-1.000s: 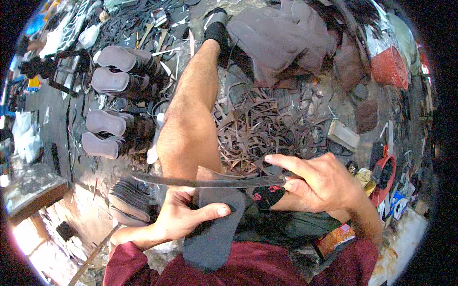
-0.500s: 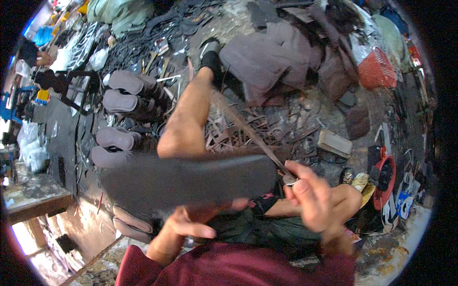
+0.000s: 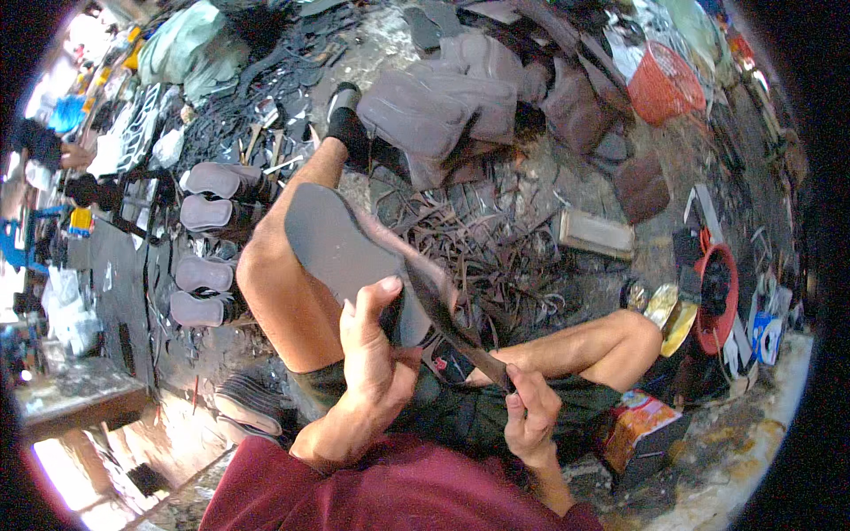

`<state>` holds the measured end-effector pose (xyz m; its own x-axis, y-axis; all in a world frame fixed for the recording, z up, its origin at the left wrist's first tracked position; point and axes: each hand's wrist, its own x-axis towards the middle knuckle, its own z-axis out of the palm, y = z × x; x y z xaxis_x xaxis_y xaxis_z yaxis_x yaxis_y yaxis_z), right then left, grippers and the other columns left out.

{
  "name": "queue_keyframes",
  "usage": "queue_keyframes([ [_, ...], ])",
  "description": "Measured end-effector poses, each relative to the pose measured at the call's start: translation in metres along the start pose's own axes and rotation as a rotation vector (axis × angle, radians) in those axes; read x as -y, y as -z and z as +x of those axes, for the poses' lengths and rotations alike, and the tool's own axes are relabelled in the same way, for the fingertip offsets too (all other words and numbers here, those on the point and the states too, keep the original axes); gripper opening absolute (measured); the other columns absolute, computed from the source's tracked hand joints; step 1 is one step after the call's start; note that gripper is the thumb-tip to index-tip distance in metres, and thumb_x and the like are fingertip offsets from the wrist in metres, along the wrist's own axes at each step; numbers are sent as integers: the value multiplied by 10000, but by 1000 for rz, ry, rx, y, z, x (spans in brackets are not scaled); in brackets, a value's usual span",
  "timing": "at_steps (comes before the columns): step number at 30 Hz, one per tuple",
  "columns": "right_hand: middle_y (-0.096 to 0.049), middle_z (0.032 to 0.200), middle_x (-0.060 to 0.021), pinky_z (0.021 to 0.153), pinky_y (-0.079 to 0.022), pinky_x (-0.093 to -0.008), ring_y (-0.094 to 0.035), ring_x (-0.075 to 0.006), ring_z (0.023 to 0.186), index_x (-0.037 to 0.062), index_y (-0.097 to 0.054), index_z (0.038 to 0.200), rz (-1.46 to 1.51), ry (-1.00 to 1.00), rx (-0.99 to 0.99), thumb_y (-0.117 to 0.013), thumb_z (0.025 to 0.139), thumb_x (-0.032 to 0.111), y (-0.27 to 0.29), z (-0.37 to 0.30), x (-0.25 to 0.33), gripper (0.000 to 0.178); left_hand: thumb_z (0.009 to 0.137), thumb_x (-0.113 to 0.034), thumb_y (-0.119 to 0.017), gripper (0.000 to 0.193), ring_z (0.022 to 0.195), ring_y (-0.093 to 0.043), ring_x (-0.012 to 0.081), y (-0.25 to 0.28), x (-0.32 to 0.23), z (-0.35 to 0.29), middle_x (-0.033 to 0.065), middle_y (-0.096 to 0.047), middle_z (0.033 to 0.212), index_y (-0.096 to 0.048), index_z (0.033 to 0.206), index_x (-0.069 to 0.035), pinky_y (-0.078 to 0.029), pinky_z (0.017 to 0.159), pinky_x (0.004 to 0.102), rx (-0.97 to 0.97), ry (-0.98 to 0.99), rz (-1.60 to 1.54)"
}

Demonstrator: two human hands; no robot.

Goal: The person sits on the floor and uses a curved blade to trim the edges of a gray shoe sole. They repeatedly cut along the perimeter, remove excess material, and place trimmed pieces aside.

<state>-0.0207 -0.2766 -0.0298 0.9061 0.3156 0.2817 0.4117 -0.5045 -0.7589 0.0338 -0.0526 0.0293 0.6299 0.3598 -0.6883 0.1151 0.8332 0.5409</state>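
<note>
A grey shoe sole (image 3: 341,243) is tilted above my lap, its broad end up and to the left. My left hand (image 3: 376,358) grips it low down, thumb pressed on the smooth face and fingers hidden behind. Along its right edge a long dark strip (image 3: 456,338) runs down to the right. My right hand (image 3: 531,411) pinches the lower end of this strip between thumb and fingers. Whether a small tool is also in that hand is hidden. The strip's upper part touches the sole; I cannot tell whether it is joined to it.
Grey soles (image 3: 208,212) stand in stacks at the left. Dark offcuts (image 3: 487,257) litter the floor beyond my legs, below large grey sheets (image 3: 443,106). A pale block (image 3: 596,233), a red basket (image 3: 666,84) and a red bowl (image 3: 728,301) lie to the right. Another person's hand (image 3: 75,157) shows far left.
The sole has swung from lying crosswise to a steep tilt, its smooth face now visible. My left hand has risen onto it; my right hand has moved down and left.
</note>
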Motion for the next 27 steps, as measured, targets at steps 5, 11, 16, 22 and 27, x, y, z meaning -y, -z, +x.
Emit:
queue_keyframes([
  [5, -614, 789, -84, 554, -486, -393, -595, -286, 620, 154, -645, 1266, -54, -73, 325, -618, 921, 177, 36, 27, 17, 346, 856, -234, -624, 224, 906, -647, 241, 36, 14, 4, 61, -689, 985, -650, 1013, -78, -540, 807, 377, -10, -62, -70],
  [11, -648, 834, -109, 569, -504, -423, -633, -319, 670, 155, -623, 1289, 38, -102, 442, -635, 914, 163, 9, 56, 19, 375, 714, -111, -565, 202, 767, -576, 216, 37, 19, -6, 29, -540, 822, -544, 915, -103, -512, 726, 345, -133, -170, 179],
  [16, -592, 803, -124, 608, -506, -433, -613, -347, 683, 152, -622, 1280, 75, -80, 192, -626, 912, 129, -89, 57, 0, 369, 708, -130, -577, 330, 757, -603, 237, 41, 17, -9, 74, -582, 894, -540, 1033, -86, -551, 691, 378, -59, -125, 215],
  [22, -655, 1053, -167, 765, -528, -401, -656, -354, 932, 98, -597, 1308, 194, -137, 194, -564, 969, 128, -114, 112, 22, 342, 691, -122, -587, 399, 697, -628, 240, 43, 7, -12, 92, -631, 858, -561, 1075, -15, -558, 664, 355, 1, -95, 208],
  [27, -628, 1287, -178, 935, -504, -376, -634, -336, 1153, 19, -571, 1324, 285, -80, 265, -514, 1015, 155, -113, 156, 36, 343, 649, -113, -639, 492, 756, -656, 231, 68, 3, -11, 110, -663, 899, -563, 1118, 12, -558, 705, 349, 114, -55, 289],
])
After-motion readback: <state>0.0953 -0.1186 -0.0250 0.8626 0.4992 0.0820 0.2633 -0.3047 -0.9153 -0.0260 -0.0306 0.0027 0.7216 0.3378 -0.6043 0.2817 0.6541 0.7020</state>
